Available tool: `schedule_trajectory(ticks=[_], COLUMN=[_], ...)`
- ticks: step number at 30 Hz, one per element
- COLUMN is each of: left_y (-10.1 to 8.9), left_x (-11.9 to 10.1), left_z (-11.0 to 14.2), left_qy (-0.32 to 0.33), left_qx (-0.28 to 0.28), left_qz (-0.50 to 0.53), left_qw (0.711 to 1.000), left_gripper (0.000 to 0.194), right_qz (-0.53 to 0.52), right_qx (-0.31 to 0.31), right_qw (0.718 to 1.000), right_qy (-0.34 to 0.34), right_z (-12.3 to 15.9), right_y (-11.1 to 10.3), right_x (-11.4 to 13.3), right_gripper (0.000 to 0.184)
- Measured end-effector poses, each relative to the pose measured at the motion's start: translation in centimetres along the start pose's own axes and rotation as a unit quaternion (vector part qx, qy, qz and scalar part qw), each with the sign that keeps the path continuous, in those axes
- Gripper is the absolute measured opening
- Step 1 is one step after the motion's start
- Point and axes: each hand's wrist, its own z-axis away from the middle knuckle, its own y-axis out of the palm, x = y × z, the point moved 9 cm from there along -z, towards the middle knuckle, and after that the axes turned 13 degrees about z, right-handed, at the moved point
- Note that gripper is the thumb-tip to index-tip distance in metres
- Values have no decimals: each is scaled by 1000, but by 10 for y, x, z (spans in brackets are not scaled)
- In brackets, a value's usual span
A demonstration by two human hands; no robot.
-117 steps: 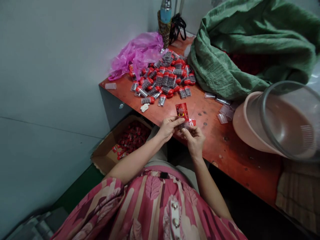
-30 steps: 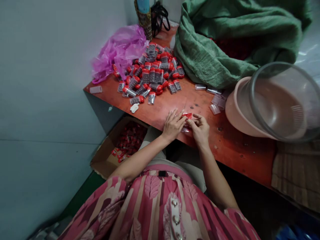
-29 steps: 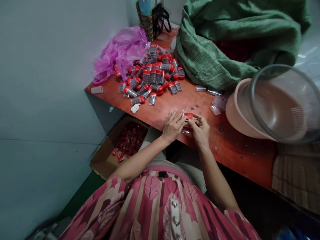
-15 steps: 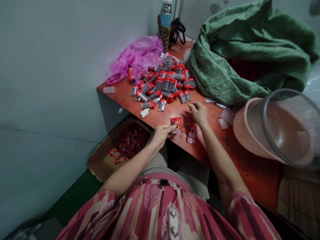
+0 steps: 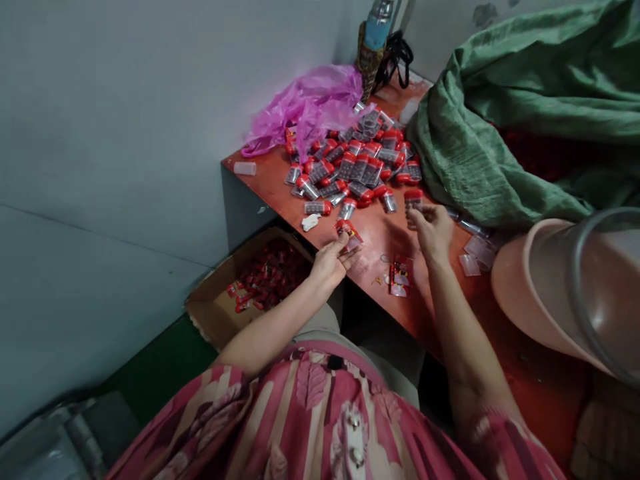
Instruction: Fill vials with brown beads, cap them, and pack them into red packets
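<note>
Between thumb and fingers, my left hand grips a small red printed card over the table's front edge. My right hand pinches a small clear container with a red cap, its contents dark, just above the tabletop. Left of my right wrist lie more red printed cards, with tiny gold-coloured bits beside them. Behind both hands spreads a heap of the same red-capped containers.
A pink plastic bag covers the heap's back left. At right stand a green cloth sack, clear plastic sleeves and a pink basin. Below the table edge, a cardboard box holds many red pieces. A bottle stands behind.
My right hand has taken a red-capped container from near the heap's right side. My left hand has lifted and tilted its card. The view has shifted left.
</note>
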Motion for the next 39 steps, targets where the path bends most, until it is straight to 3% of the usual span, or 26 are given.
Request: schedule_trajectory(ticks=[5, 9, 17, 23, 28, 35, 39], left_y=[7, 13, 31, 42, 38, 43, 44], left_x=[10, 23, 37, 47, 55, 51, 51], left_z=[-2, 1, 21, 27, 22, 23, 23], left_qy=[-10, -6, 29, -10, -38, -40, -28], left_qx=[5, 29, 116, 177, 173, 196, 201], left_qz=[31, 6, -48, -108, -158, -218, -228], left_qw=[999, 1000, 992, 978, 971, 955, 952], left_gripper=[13, 14, 24, 31, 28, 26, 25], right_qz=[-104, -112, -109, -123, -85, -208, -152], right_qx=[49, 40, 25, 9, -27, 34, -21], right_qw=[990, 987, 990, 989, 994, 969, 983], right_qy=[82, 103, 85, 83, 65, 130, 97], right_z=[115, 158, 161, 163, 167, 163, 163], right_y=[7, 18, 11, 6, 1, 14, 6], right_x=[12, 13, 6, 2, -1, -12, -5], right_gripper=[22, 26, 25, 25, 26, 25, 25])
